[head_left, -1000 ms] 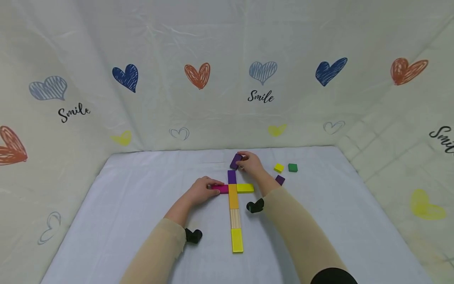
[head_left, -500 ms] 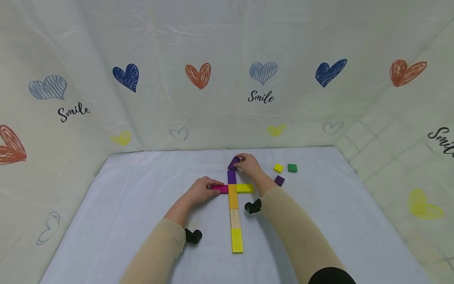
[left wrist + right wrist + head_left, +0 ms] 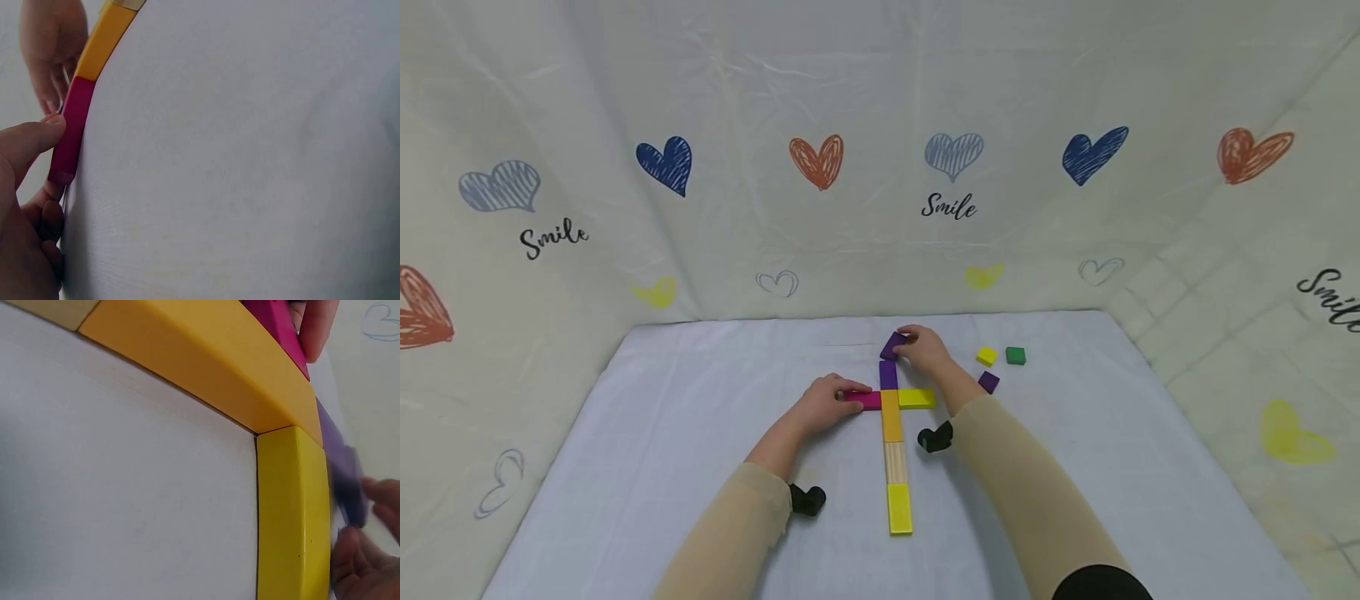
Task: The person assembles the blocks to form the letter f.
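Building blocks form a cross on the white cloth. Its upright runs from a yellow block [image 3: 899,509] through a plain wooden block [image 3: 896,462] and an orange block [image 3: 891,416] to a purple block [image 3: 888,375]. A second yellow block [image 3: 917,399] is the right arm, a magenta block [image 3: 73,128] the left. My left hand [image 3: 820,404] holds the magenta block, thumb on one side and fingers at its outer end. Pinched in my right hand [image 3: 927,350] is another purple block [image 3: 892,344], tilted, at the far end of the upright; it looks blurred in the right wrist view.
Right of my right hand lie a small yellow block [image 3: 987,356], a green block [image 3: 1015,356] and a small purple block [image 3: 988,382]. A fabric backdrop [image 3: 880,233] printed with hearts rises behind the table's far edge.
My right hand has brought its purple block slightly left and nearer, down to the end of the upright. The left hand has stayed on the magenta block.
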{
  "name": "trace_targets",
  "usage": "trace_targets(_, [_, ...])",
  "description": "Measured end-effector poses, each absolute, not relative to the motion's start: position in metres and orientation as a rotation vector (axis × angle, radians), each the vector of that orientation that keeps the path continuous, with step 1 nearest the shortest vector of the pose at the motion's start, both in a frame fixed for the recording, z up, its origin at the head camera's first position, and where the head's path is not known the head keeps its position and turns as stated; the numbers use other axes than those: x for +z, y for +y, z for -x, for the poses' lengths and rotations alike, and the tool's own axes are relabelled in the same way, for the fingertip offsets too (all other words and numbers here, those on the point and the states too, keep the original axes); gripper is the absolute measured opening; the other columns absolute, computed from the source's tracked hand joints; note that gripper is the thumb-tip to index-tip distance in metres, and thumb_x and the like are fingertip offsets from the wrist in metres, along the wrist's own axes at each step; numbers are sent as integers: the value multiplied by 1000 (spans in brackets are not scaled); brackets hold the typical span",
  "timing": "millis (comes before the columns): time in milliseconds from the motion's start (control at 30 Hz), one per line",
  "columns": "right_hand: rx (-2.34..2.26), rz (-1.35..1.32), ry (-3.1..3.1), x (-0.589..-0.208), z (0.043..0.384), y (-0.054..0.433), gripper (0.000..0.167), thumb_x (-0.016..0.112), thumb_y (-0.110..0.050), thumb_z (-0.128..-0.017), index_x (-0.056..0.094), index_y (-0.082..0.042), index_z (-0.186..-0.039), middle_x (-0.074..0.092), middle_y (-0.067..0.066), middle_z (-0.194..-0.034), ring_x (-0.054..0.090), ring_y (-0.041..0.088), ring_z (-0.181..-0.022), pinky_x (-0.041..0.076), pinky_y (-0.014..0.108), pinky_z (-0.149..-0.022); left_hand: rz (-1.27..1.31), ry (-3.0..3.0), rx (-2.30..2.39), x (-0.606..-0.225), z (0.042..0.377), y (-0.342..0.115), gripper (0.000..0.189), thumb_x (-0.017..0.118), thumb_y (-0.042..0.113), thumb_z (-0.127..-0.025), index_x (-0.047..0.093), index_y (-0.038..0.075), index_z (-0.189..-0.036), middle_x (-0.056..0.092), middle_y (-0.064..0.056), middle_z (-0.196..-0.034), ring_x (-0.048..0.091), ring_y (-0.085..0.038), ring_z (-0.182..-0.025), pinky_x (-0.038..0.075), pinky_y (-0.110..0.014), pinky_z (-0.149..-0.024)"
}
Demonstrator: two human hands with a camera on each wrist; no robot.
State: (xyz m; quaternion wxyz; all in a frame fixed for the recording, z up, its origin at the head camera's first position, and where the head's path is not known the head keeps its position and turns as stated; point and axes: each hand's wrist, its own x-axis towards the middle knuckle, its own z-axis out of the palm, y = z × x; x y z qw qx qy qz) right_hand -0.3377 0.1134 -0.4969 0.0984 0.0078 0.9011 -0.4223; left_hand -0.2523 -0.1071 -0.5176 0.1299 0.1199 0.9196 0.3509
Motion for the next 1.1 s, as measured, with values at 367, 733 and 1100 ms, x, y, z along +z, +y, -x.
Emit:
trace_targets(367, [-1294, -51, 2712, -492, 330, 121, 49, 67, -32, -95, 56, -16, -139, 55, 13, -136, 51, 31, -121, 45, 44, -100, -336, 2656, 1032, -515, 252, -108, 29, 68, 31, -94, 70, 36, -122, 59, 0, -113, 49, -21, -100, 45, -38, -86])
trace_targets(733, [-1193, 87, 2814, -484, 322, 137, 45, 67, -33, -95, 60, -16, -136, 59, 11, -130, 53, 32, -115, 47, 46, -96, -323, 2637, 1059, -514, 251, -109, 28, 69, 30, -94, 71, 36, -121, 59, 0, -113, 49, -23, -101, 44, -41, -88])
trace_targets(1100, [-1062, 143, 2855, -476, 302, 171, 44, 70, -33, -93, 64, -18, -133, 59, 10, -129, 55, 29, -107, 50, 40, -86, -323, 2644, 1060, -514, 250, -107, 29, 69, 29, -94, 71, 35, -122, 59, 0, -114, 48, -23, -100, 44, -40, -88])
